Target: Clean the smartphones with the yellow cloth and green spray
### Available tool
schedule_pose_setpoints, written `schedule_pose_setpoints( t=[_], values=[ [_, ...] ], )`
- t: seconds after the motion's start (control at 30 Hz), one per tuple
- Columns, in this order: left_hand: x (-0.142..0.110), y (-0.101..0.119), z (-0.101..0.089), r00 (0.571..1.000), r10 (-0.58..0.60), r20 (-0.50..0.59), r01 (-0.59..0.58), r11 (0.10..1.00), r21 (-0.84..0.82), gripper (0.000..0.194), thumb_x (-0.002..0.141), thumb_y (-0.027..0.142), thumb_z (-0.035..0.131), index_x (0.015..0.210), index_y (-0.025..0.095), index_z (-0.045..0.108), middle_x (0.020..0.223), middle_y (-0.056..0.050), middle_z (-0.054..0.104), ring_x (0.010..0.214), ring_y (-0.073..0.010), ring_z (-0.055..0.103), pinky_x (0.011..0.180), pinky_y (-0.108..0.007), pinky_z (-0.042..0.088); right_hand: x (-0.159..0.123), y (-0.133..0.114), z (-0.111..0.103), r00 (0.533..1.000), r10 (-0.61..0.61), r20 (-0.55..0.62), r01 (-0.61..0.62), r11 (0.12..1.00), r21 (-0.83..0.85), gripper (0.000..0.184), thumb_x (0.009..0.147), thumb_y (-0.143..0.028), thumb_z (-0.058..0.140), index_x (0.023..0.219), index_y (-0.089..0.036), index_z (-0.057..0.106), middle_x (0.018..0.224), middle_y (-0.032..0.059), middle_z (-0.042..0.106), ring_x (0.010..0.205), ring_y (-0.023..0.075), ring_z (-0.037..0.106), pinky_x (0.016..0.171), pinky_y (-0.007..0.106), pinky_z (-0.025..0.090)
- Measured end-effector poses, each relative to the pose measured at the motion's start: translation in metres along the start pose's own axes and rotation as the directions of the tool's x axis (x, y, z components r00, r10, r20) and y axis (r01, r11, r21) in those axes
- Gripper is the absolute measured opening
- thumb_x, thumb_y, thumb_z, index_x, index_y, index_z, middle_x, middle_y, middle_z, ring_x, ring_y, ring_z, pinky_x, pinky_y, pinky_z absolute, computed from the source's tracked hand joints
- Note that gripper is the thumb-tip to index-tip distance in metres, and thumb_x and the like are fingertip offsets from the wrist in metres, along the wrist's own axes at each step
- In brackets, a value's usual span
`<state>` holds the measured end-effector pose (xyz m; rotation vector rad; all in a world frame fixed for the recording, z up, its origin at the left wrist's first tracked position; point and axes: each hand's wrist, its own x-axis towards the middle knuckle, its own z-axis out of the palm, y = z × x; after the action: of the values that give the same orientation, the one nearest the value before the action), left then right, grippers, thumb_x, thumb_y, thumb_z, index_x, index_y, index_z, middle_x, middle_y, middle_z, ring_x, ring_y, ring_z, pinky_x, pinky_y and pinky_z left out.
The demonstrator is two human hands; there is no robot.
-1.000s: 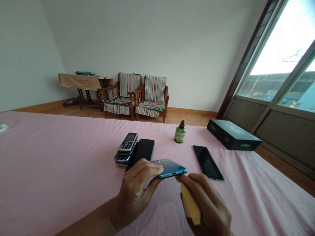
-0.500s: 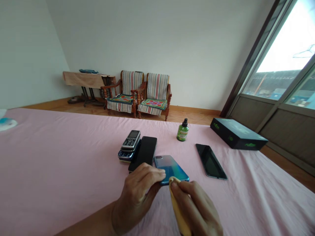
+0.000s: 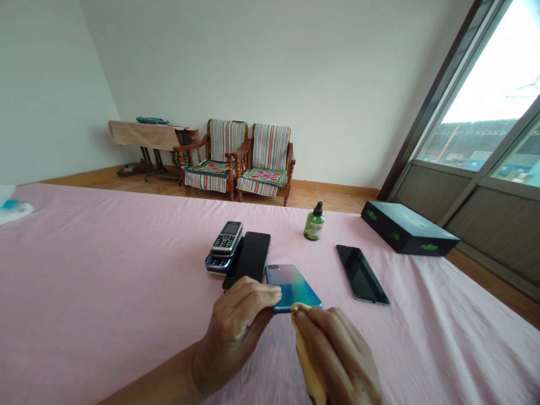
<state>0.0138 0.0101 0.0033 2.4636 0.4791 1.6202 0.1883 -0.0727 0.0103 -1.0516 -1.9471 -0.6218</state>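
Observation:
A blue smartphone [image 3: 292, 284] lies back side up, its camera corner pointing away from me. My left hand [image 3: 240, 323] grips its near left edge, thumb underneath and fingers on top. In my right hand [image 3: 333, 349] is a yellow cloth [image 3: 310, 368], bunched and hanging down from the fingers; its tip touches the phone's near edge. Just left of the blue phone lies a black smartphone [image 3: 248, 256], screen up, partly behind my left hand. Beside that, a silver keypad phone [image 3: 228, 236] rests on top of a dark blue keypad phone [image 3: 217, 263].
A green spray bottle [image 3: 314, 224] stands upright behind the phones. Farther right are a dark tablet or large phone [image 3: 363, 275] and a flat black box [image 3: 407, 228]. Everything sits on a pink sheet [image 3: 105, 281]. Two wooden chairs [image 3: 270, 152] stand by the wall.
My right hand and the cloth have shifted very slightly along the blue phone's near edge. The view has moved a little; the other objects lie as before.

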Motion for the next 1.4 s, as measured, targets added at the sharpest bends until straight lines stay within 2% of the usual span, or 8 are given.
schedule_pose_setpoints(
  t=[0.23, 0.47, 0.77, 0.87, 0.97, 1.1, 1.3, 1.4],
  values=[
    [-0.006, -0.001, -0.001, 0.999, 0.004, 0.037, -0.004, 1.0, 0.006, 0.025, 0.086, -0.001, 0.059, 0.105, 0.014, 0.064, 0.093, -0.01, 0.07, 0.084, -0.0187, 0.066, 0.074, -0.029, 0.056, 0.003, -0.002, 0.0, 1.0, -0.01, -0.003, 0.009, 0.999, -0.041, 0.028, 0.096, -0.012, 0.04, 0.1, -0.01, 0.067, 0.085, 0.0123, 0.072, 0.073, 0.0202, 0.069, 0.067, 0.028, 0.057],
    [-0.007, -0.005, -0.008, 0.982, 0.143, 0.126, -0.148, 0.988, 0.033, 0.022, 0.089, 0.005, 0.056, 0.109, 0.013, 0.062, 0.099, -0.013, 0.07, 0.09, -0.0212, 0.067, 0.078, -0.033, 0.057, 0.008, -0.002, -0.002, 1.0, -0.014, 0.012, 0.015, 0.999, -0.04, 0.027, 0.095, -0.009, 0.04, 0.099, -0.008, 0.067, 0.083, 0.0125, 0.072, 0.066, 0.0191, 0.066, 0.061, 0.028, 0.056],
    [-0.006, -0.007, -0.005, 0.992, 0.115, 0.052, -0.117, 0.993, 0.032, 0.027, 0.085, -0.004, 0.056, 0.106, 0.014, 0.062, 0.098, -0.011, 0.07, 0.09, -0.0192, 0.067, 0.078, -0.031, 0.058, -0.007, 0.002, 0.005, 0.999, -0.036, -0.013, 0.036, 0.998, -0.05, 0.029, 0.096, -0.01, 0.036, 0.099, -0.008, 0.066, 0.08, 0.0111, 0.067, 0.071, 0.0199, 0.063, 0.064, 0.031, 0.053],
    [-0.006, -0.006, -0.007, 0.991, 0.126, 0.049, -0.128, 0.99, 0.051, 0.026, 0.084, -0.005, 0.057, 0.103, 0.012, 0.062, 0.097, -0.012, 0.07, 0.09, -0.0193, 0.066, 0.077, -0.031, 0.058, -0.016, 0.006, 0.003, 0.993, 0.075, -0.09, -0.08, 0.995, -0.062, 0.023, 0.095, -0.016, 0.045, 0.107, -0.011, 0.064, 0.096, 0.0121, 0.063, 0.087, 0.0219, 0.062, 0.074, 0.031, 0.052],
    [-0.009, -0.003, -0.009, 0.977, 0.182, 0.113, -0.19, 0.979, 0.066, 0.017, 0.087, 0.001, 0.057, 0.101, 0.011, 0.062, 0.095, -0.012, 0.071, 0.089, -0.0204, 0.067, 0.078, -0.033, 0.059, -0.015, 0.013, 0.0, 0.942, 0.307, -0.138, -0.299, 0.951, 0.078, 0.017, 0.089, -0.015, 0.055, 0.104, -0.016, 0.063, 0.096, 0.0084, 0.059, 0.083, 0.0176, 0.061, 0.068, 0.026, 0.051],
    [-0.008, 0.003, -0.012, 0.916, 0.256, 0.308, -0.303, 0.946, 0.116, 0.013, 0.093, 0.006, 0.051, 0.093, 0.013, 0.063, 0.093, -0.008, 0.072, 0.089, -0.0195, 0.067, 0.078, -0.031, 0.058, -0.007, 0.033, 0.004, 0.867, 0.496, -0.06, -0.476, 0.856, 0.201, 0.012, 0.086, -0.016, 0.057, 0.097, -0.019, 0.062, 0.091, 0.0053, 0.058, 0.078, 0.0164, 0.059, 0.062, 0.026, 0.05],
    [-0.003, 0.001, -0.016, 0.722, 0.327, 0.61, -0.492, 0.862, 0.12, 0.015, 0.094, 0.009, 0.051, 0.102, 0.014, 0.063, 0.084, -0.006, 0.068, 0.077, -0.0176, 0.064, 0.066, -0.028, 0.056, -0.011, 0.045, 0.015, 0.831, 0.549, 0.09, -0.549, 0.785, 0.286, 0.018, 0.084, -0.009, 0.055, 0.095, -0.022, 0.061, 0.088, 0.0022, 0.057, 0.075, 0.0152, 0.058, 0.062, 0.026, 0.048],
    [-0.002, -0.001, -0.017, 0.666, 0.284, 0.689, -0.495, 0.86, 0.124, 0.014, 0.095, 0.01, 0.051, 0.103, 0.013, 0.062, 0.083, -0.005, 0.066, 0.075, -0.0174, 0.062, 0.066, -0.028, 0.055, -0.011, 0.042, 0.018, 0.811, 0.539, 0.226, -0.584, 0.733, 0.348, 0.02, 0.082, -0.006, 0.054, 0.091, -0.022, 0.063, 0.086, 0.0016, 0.058, 0.074, 0.0146, 0.058, 0.062, 0.025, 0.046]
  ],
)
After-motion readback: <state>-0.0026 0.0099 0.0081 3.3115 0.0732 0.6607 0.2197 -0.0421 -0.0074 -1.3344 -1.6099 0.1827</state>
